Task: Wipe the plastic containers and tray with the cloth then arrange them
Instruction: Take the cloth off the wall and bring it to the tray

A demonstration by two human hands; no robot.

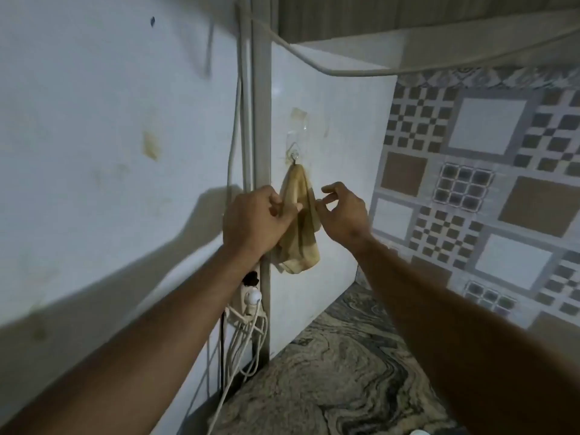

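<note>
left hand [255, 219] pinches the cloth [298, 221] hanging from a hook [294, 157]; right hand [343, 208] loosely open beside it.

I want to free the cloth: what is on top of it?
The cloth hangs from a small hook stuck on the white wall panel. The left hand covers its left edge; how it loops on the hook cannot be seen.

Single head-worn view, forward and slightly down, close to wall [329, 183].
</note>
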